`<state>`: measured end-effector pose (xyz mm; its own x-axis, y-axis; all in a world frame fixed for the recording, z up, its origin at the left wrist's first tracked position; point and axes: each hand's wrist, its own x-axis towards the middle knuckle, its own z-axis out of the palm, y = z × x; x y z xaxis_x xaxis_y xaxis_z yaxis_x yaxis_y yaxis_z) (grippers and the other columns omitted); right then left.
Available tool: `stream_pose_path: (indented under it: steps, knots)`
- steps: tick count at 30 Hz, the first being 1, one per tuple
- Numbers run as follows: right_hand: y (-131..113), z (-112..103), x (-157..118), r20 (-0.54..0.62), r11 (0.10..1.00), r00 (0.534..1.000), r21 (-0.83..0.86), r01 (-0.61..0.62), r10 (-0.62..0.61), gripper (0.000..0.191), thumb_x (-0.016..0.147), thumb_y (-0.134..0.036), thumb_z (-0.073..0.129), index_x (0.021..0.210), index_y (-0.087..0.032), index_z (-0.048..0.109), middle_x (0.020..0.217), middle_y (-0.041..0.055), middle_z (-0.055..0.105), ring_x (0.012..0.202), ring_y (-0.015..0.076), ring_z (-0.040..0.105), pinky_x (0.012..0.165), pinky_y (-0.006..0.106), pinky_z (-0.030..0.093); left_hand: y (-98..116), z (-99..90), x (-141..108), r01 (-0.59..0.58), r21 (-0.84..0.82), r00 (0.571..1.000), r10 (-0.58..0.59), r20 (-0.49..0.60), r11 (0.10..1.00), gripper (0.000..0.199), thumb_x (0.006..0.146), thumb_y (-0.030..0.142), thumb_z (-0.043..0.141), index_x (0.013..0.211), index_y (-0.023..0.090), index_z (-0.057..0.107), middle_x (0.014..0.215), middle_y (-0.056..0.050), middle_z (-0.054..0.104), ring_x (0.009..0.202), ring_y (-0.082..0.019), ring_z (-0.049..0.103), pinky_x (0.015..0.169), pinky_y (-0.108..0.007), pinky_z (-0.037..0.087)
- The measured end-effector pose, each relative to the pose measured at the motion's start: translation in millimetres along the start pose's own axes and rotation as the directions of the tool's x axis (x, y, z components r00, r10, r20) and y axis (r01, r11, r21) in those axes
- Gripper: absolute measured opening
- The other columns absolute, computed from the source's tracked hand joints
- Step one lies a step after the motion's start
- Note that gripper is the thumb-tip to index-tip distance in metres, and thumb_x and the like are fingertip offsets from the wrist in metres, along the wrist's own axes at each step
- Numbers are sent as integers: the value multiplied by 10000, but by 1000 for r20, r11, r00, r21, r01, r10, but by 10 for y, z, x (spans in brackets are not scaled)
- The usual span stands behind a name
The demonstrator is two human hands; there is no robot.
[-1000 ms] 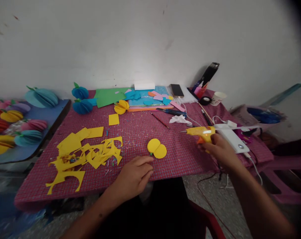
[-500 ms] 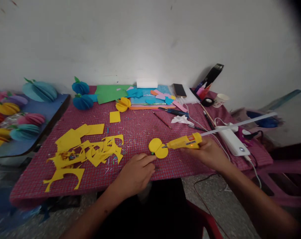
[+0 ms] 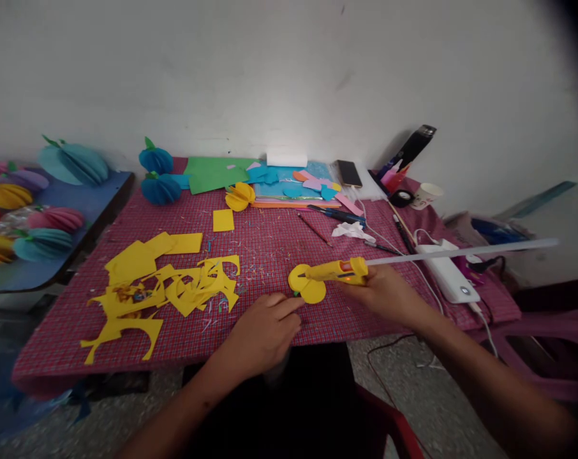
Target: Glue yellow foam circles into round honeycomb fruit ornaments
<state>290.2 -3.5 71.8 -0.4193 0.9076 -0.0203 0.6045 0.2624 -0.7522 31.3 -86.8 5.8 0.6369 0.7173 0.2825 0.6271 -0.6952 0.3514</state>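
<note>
My right hand (image 3: 379,293) is wrapped round a yellow hot glue gun (image 3: 339,270), with a long clear glue stick (image 3: 461,251) jutting from its back. The gun's nozzle lies over two joined yellow paper circles (image 3: 312,292) near the table's front edge. My left hand (image 3: 265,328) rests just left of these, its index finger stretched out to their lower edge and the other fingers loosely bent. A small green piece (image 3: 296,294) shows at that fingertip.
Yellow paper offcuts (image 3: 193,290) lie on the left of the checked tablecloth. Behind are a pencil (image 3: 315,229), crumpled tissue (image 3: 349,230) and a phone (image 3: 349,173). To the right, a white power bank (image 3: 446,274) has cables. Paper pumpkins (image 3: 44,245) fill a blue table.
My right hand has moved the glue gun left, bringing its nozzle from the circles' right side across to the upper left circle. My left hand stays by the circles.
</note>
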Motion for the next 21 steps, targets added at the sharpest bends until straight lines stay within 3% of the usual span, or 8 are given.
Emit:
stream_pose_path:
  steps: [3, 8, 21]
  knots:
    - [16, -30, 5, 66, 987, 997, -148, 58, -48, 172, 854, -268, 631, 908, -278, 794, 816, -10, 805, 671, 214, 732, 586, 301, 554, -5, 14, -5, 3, 1, 1000, -3, 19, 1000, 131, 971, 149, 534, 955, 185, 660, 1419, -40, 614, 1068, -246, 582, 954, -433, 473]
    - [60, -32, -4, 60, 927, 996, -364, 85, -68, 135, 814, -248, 644, 783, -260, 775, 691, 8, 772, 574, 195, 676, 519, 272, 471, -2, 24, 2, 4, 15, 999, -5, 42, 1000, 113, 979, 166, 542, 979, 186, 654, 1421, -40, 611, 1101, -252, 570, 970, -437, 463]
    - [-31, -34, 2, 137, 812, 990, -579, 66, 18, 160, 876, -267, 627, 834, -205, 768, 774, 55, 785, 645, 199, 691, 555, 261, 392, -2, -2, 26, -4, 46, 999, 3, 34, 999, 114, 989, 184, 540, 970, 197, 652, 1379, -32, 628, 1060, -238, 563, 898, -415, 473]
